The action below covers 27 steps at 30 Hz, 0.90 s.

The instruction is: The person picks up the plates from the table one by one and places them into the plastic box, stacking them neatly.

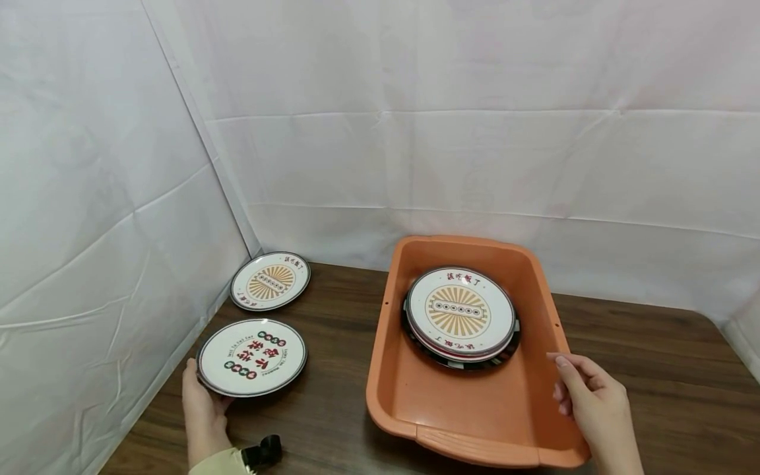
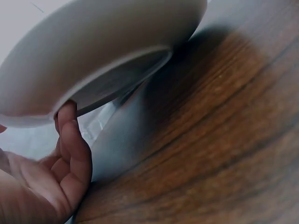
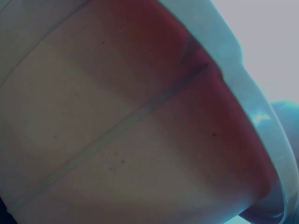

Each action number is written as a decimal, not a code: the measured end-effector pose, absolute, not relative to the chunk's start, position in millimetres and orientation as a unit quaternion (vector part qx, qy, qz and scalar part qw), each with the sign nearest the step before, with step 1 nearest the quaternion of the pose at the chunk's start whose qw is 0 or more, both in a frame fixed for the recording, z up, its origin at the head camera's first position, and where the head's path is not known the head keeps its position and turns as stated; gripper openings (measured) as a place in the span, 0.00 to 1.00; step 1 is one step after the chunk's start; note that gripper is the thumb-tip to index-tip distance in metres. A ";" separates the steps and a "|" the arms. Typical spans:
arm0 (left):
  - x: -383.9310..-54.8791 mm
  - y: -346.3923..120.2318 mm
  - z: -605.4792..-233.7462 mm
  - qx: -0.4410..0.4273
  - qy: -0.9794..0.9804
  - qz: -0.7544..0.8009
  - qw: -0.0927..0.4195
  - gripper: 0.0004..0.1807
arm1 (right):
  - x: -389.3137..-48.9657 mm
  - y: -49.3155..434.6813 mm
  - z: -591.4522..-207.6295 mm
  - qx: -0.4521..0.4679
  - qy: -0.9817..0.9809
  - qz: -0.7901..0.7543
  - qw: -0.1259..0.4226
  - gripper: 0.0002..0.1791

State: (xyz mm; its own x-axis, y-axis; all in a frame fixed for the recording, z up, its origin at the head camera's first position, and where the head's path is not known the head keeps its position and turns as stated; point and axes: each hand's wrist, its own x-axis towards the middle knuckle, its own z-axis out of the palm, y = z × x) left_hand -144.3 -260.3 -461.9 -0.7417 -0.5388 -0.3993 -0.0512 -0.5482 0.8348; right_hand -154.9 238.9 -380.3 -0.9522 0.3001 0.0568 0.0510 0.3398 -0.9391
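Observation:
My left hand holds a white plate with red characters and a dark rim by its near left edge. In the left wrist view, its fingers curl under the plate's foot ring, and the plate is tilted above the wood. Over the right rim of an orange plastic basin hangs my right hand, its fingers loosely bent and nothing visible in them. The basin contains a stack of plates, topped by a white one with a yellow sunburst.
Another sunburst plate lies at the table's back left, just behind the held one. White cloth walls rise along the back and left of the dark wooden table. The right wrist view is filled by the basin's outer wall.

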 end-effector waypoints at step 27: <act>-148.2 -251.2 -462.6 0.272 -0.610 -0.744 0.026 0.29 | -154.9 237.1 -380.1 -0.105 -0.811 0.564 0.118 0.18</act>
